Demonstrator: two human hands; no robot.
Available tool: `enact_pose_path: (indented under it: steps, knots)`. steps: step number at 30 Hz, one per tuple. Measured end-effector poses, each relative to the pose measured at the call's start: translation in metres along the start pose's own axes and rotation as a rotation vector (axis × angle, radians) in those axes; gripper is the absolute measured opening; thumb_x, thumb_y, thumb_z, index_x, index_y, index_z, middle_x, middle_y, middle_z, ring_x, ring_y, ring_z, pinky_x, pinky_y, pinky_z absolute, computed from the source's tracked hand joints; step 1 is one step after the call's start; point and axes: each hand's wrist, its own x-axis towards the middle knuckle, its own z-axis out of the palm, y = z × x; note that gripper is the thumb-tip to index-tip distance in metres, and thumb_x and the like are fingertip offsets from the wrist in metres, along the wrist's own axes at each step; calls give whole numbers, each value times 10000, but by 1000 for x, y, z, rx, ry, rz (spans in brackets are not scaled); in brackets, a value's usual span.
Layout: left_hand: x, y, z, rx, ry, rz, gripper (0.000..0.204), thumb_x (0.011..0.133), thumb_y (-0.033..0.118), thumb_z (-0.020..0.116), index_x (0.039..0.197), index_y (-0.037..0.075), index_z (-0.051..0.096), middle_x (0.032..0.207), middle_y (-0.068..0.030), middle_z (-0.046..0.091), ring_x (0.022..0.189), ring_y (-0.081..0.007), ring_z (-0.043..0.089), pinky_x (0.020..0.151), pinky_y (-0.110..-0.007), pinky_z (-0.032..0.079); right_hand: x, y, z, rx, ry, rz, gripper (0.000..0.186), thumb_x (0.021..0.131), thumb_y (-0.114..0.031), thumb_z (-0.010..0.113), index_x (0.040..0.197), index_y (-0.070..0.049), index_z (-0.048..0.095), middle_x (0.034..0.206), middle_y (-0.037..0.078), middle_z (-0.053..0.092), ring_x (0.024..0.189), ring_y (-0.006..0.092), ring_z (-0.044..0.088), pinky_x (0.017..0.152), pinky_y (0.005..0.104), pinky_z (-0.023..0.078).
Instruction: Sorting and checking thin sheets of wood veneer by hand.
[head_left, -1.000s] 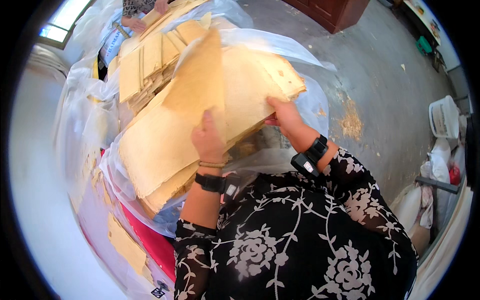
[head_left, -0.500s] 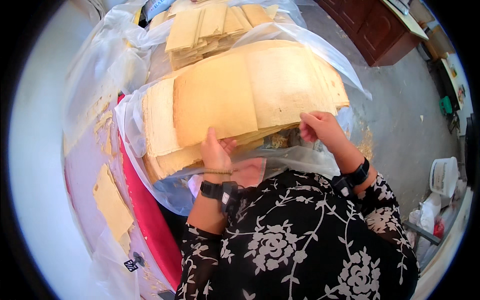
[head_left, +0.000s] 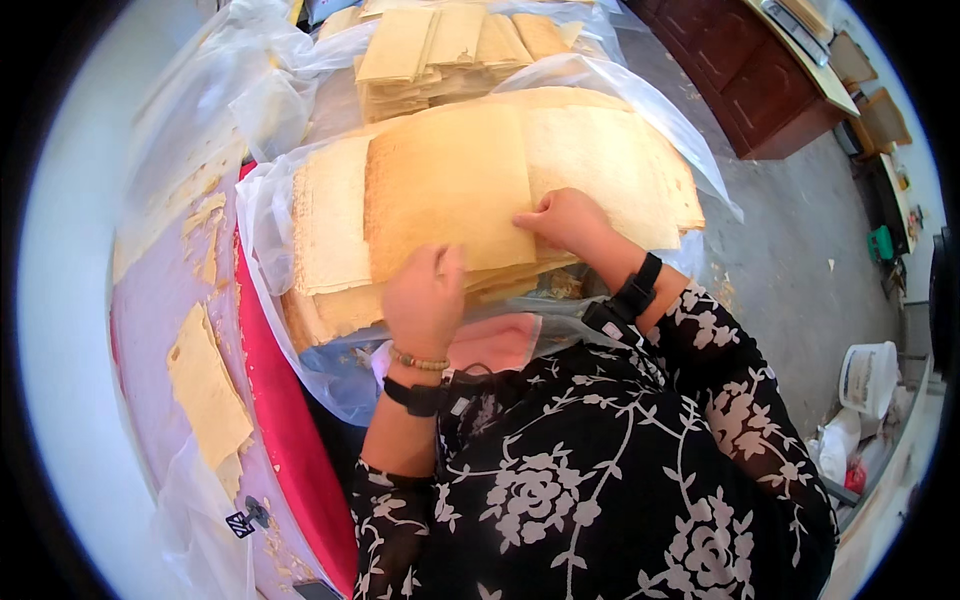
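On the sheet stack point(head_left: 480, 190), left hand point(head_left: 425, 300) flat, right hand point(head_left: 570, 220) seemingly pinching top sheet point(head_left: 445, 190).

The left hand point(head_left: 425, 300) lay flat on the near edge of a big stack of thin yellowish sheets point(head_left: 450, 195), fingers bent over the top sheet. The right hand point(head_left: 568, 218) pressed down on the same stack just to the right, gripping a sheet's edge. The stack sat inside a clear plastic bag point(head_left: 640, 95) on a red-edged table point(head_left: 285, 440). A second pile of sheets point(head_left: 440, 45) stood behind it. A white bucket point(head_left: 868, 378) stood on the floor, well apart.
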Motion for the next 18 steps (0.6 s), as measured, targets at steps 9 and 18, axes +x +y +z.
enact_pose_path:
  steps: [9, 18]
  knots:
    - [16, 11, 64, 154, 31, 603, 736, 834, 393, 742, 1407, 15, 476, 1492, -193, 441, 1388, -372, 396, 1159, -482, 286, 11, 18, 4, 621, -192, 123, 379, 918, -336, 621, 889, 28, 723, 775, 150, 731, 682, 240, 716, 543, 332, 550]
    - [26, 20, 86, 139, 214, 586, 661, 845, 342, 720, 1371, 4, 505, 1420, -194, 515, 1351, -372, 441, 1128, -502, 317, 0, 21, -4, 813, -231, 138, 350, 941, -336, 602, 953, -11, 731, 909, 122, 740, 735, 199, 698, 684, 318, 561]
